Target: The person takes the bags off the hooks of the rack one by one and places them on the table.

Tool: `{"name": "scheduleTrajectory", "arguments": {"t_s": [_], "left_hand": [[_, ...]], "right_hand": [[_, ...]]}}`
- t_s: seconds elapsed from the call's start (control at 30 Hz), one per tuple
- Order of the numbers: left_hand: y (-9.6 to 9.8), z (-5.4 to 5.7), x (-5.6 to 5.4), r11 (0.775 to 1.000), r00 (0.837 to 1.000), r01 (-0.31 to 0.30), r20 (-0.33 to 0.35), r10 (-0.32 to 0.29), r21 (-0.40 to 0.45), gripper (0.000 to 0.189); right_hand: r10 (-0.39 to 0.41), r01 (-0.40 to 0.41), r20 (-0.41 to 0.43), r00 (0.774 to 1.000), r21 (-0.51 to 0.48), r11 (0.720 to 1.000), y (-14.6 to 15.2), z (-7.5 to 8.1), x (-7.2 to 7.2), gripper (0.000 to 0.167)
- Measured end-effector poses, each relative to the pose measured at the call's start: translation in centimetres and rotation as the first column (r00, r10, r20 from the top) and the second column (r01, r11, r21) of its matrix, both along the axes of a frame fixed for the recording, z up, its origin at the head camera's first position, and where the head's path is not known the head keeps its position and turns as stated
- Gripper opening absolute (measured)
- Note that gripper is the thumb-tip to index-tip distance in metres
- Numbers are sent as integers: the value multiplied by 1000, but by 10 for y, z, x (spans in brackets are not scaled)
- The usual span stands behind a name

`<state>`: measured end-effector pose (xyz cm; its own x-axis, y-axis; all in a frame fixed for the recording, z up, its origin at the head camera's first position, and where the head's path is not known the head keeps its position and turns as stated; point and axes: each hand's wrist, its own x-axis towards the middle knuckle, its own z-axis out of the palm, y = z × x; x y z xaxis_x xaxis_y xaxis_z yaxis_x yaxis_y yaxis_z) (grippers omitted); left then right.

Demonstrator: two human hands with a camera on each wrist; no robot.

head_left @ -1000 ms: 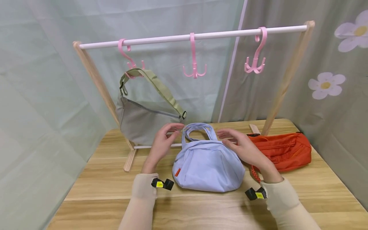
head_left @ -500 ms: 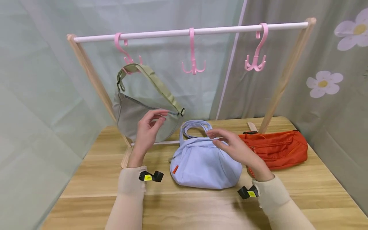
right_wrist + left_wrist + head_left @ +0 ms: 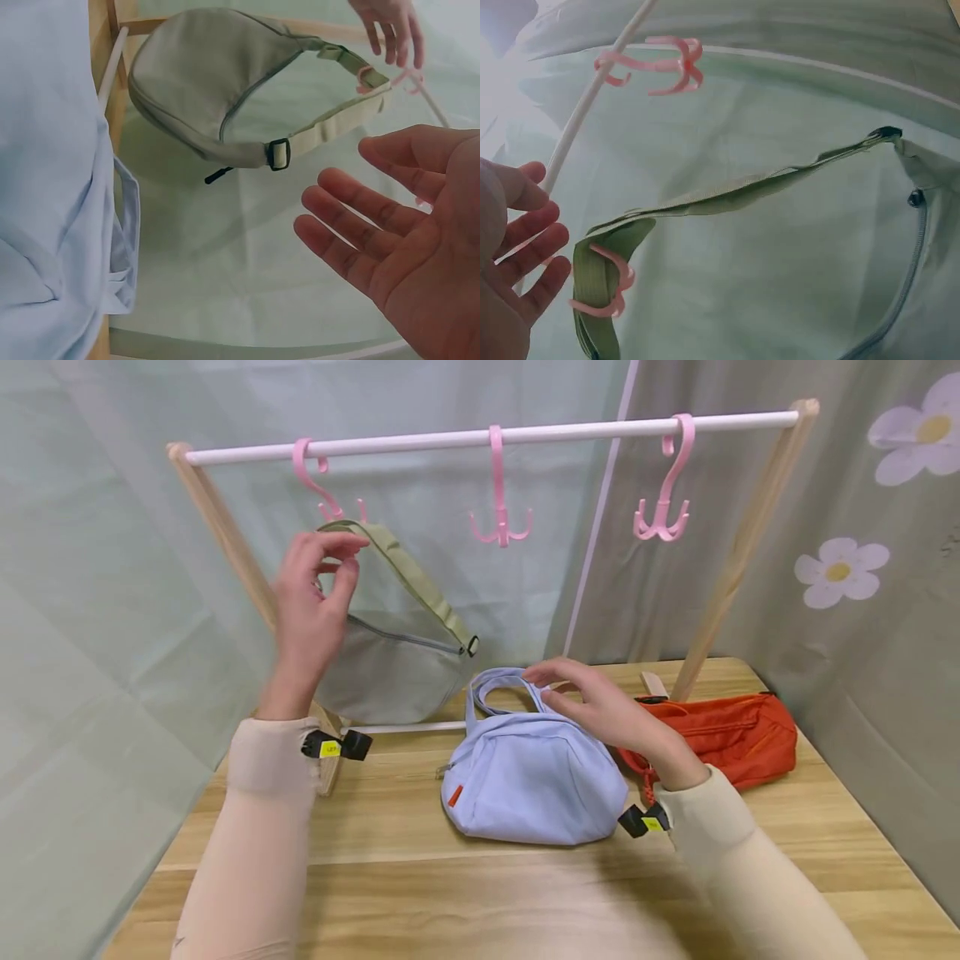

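Observation:
A grey shoulder bag (image 3: 397, 681) hangs by its green strap (image 3: 423, 585) from the left pink hook (image 3: 313, 485). My left hand (image 3: 311, 597) is raised beside the top of that strap, overlapping it in the head view. In the left wrist view, the loosely bent left fingers (image 3: 540, 259) sit left of the strap and hold nothing. A light blue handbag (image 3: 536, 785) rests on the table, its handles (image 3: 472, 702) standing up. My right hand (image 3: 603, 706) hovers over the handbag's right side, fingertips at the handles in the head view; its fingers are relaxed and grip nothing.
A white rail (image 3: 570, 433) on wooden posts spans the table (image 3: 450, 902). Two more pink hooks, one in the middle (image 3: 500, 510) and one at the right (image 3: 663, 502), carry no bags. A red bag (image 3: 742, 739) lies at the right, behind the right forearm.
My left hand has moved from beside the blue handbag's handles up and left to the hung bag's strap. My right hand has shifted slightly left and up, staying over the handbag.

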<state>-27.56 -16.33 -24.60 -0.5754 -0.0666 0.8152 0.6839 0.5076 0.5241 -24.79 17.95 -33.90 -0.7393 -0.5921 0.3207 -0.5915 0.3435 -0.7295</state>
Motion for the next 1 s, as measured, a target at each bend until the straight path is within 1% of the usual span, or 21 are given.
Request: {"name": "scheduleTrajectory", "arguments": {"t_s": [0.07, 0.13, 0.23, 0.27, 0.33, 0.43, 0.5, 0.57, 0.67, 0.77, 0.8, 0.87, 0.93, 1.0], "left_hand": [[-2, 4, -4, 998, 999, -40, -23, 39, -41, 27], [-5, 9, -6, 994, 997, -64, -43, 60, -86, 28], [-10, 17, -10, 979, 991, -117, -87, 103, -169, 31], [-12, 19, -11, 970, 987, -136, -108, 116, -199, 32], [-18, 26, -15, 946, 976, -180, -167, 138, -269, 33], [-26, 36, -22, 914, 959, -233, -236, 159, -331, 35], [-30, 43, -28, 891, 951, -261, -260, 170, -372, 37], [-35, 49, -33, 869, 949, -277, -257, 182, -409, 38], [-44, 60, -39, 824, 952, -291, -232, 200, -485, 43], [-53, 70, -43, 779, 959, -283, -175, 223, -560, 52], [-55, 73, -43, 768, 961, -276, -150, 233, -578, 54], [-59, 76, -43, 751, 963, -259, -98, 252, -608, 58], [-60, 78, -42, 746, 962, -244, -60, 266, -620, 59], [-61, 78, -41, 750, 961, -241, -41, 275, -616, 60]], "right_hand": [[0, 0, -8, 1000, 2, 1000, -3, 3, -2, 33], [-1, 1, -23, 1000, 3, 1000, -6, 5, -3, 32], [15, -15, -30, 999, 18, 1000, -14, 6, -6, 33], [24, -23, -33, 999, 30, 999, -17, 6, -7, 34], [48, -45, -42, 998, 50, 998, -23, 6, -8, 36], [70, -65, -74, 995, 63, 996, -30, 6, -10, 38], [71, -65, -94, 993, 58, 996, -34, 8, -11, 38], [74, -66, -108, 991, 72, 995, -39, 9, -13, 39], [92, -76, -125, 988, 126, 989, -51, 10, -16, 40], [106, -83, -135, 985, 167, 982, -61, 12, -19, 42], [109, -85, -135, 985, 170, 982, -64, 13, -21, 42], [109, -85, -139, 984, 168, 982, -70, 16, -23, 44], [106, -78, -147, 983, 185, 980, -76, 20, -26, 46], [104, -63, -169, 980, 229, 971, -82, 23, -28, 49]]}}
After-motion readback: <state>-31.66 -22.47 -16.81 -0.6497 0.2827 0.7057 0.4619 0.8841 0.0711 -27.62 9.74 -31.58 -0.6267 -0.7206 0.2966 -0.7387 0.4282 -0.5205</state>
